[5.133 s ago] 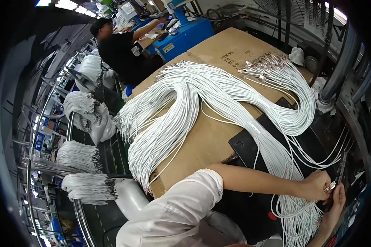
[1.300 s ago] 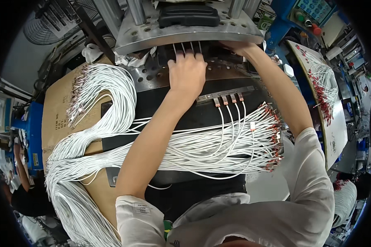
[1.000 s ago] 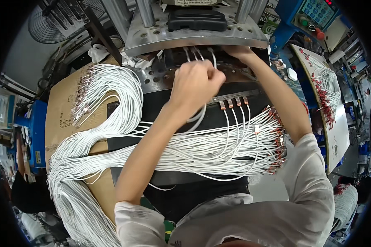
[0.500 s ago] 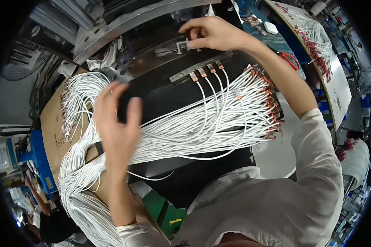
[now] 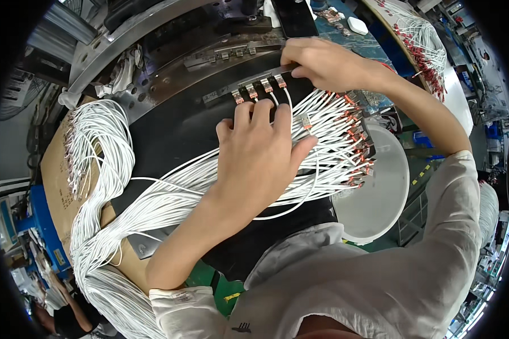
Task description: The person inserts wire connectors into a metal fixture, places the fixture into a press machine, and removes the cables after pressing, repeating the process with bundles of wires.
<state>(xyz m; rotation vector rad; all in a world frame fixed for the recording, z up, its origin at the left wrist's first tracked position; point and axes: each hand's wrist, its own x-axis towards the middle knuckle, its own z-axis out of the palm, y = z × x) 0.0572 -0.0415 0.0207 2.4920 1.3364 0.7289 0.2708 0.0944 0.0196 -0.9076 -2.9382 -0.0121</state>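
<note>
A narrow metal strip [image 5: 226, 90] lies on the black work surface, with several USB-like metal plugs [image 5: 266, 86] in a row along it, each on a white cable. My right hand [image 5: 331, 65] has its thumb and forefinger closed at the strip's right end. Below the plugs is my left hand [image 5: 254, 150], its fingers apart over the cables and its thumb out to the right. The fingertips are near the plugs' cables, and whether they touch them is hard to see. Under this hand runs a thick bundle of white cables [image 5: 175, 189], with orange-and-metal ends [image 5: 356, 141] at the right.
Beyond the strip stands a metal machine bed with a slotted fixture [image 5: 237, 55]. A looped cable bundle [image 5: 104, 150] rests on cardboard [image 5: 54, 164] at left. A round pale stool [image 5: 379, 198] is at right. Further off are a phone [image 5: 294, 17] and another person's arm [image 5: 73, 299].
My left hand has moved right, from over the bundle to just below the plugs. My right hand has come down from the fixture to the strip's end. The strip has shifted slightly left.
</note>
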